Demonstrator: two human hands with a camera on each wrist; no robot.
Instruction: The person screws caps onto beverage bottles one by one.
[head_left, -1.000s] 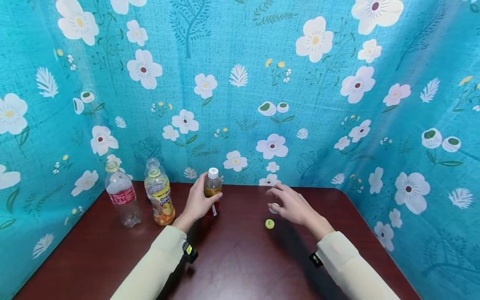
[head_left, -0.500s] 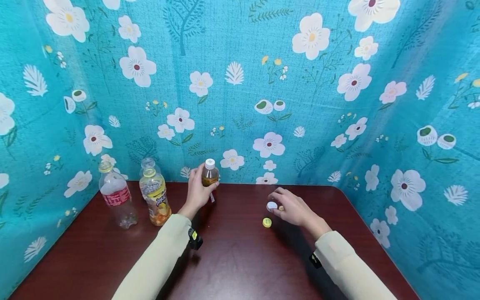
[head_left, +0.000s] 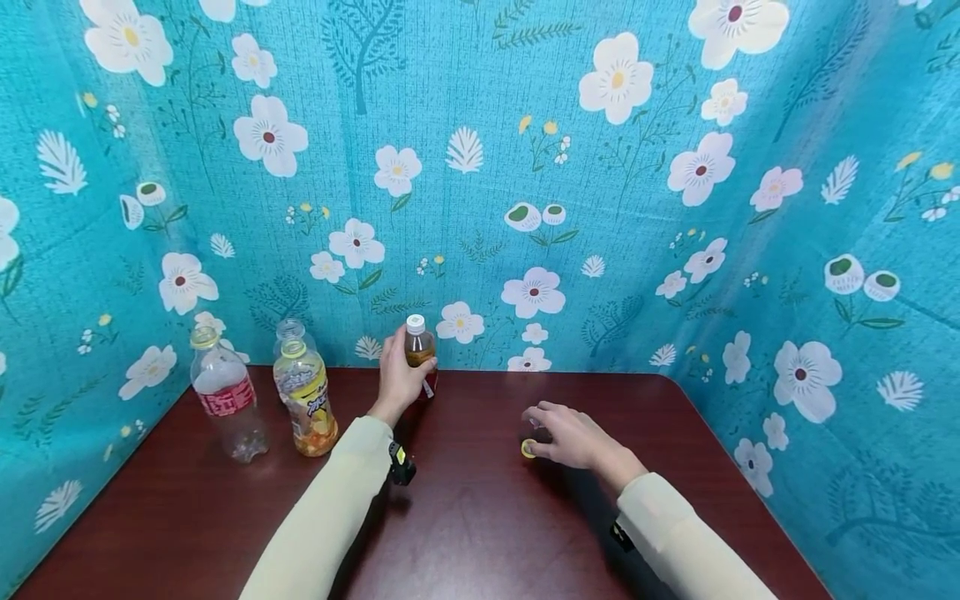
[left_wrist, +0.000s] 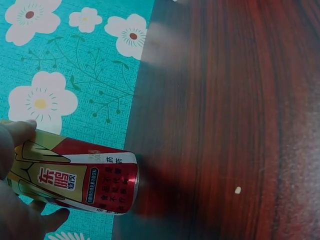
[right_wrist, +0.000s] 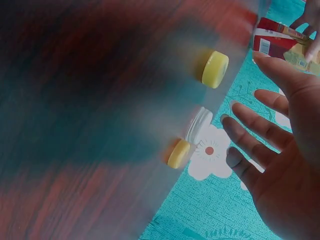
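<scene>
My left hand (head_left: 399, 379) grips a drink bottle (head_left: 422, 350) with a white cap, near the table's back edge. Fingers and thumb wrap its middle, and its red and gold label (left_wrist: 75, 175) faces the left wrist view. Over the table at centre right, my right hand (head_left: 573, 437) reaches down beside a yellow bottle cap (head_left: 528, 448). Its fingers are loosely spread in the right wrist view. There, that yellow cap (right_wrist: 215, 69) lies apart from the fingertips. A whitish cap (right_wrist: 199, 125) and a smaller orange-yellow cap (right_wrist: 178, 153) sit side by side; the hand hides both in the head view.
To the left stand uncapped plastic bottles: one with a pink label (head_left: 225, 400), one with a yellow label (head_left: 303, 400), and a clear one (head_left: 289, 330) behind it. A blue flowered curtain (head_left: 465, 208) surrounds the dark red table (head_left: 465, 517) behind and at the sides.
My left hand has shifted the bottle a little toward the back edge. My right hand has moved nearer to me, from the whitish cap to the yellow cap. The head view has swung slightly right.
</scene>
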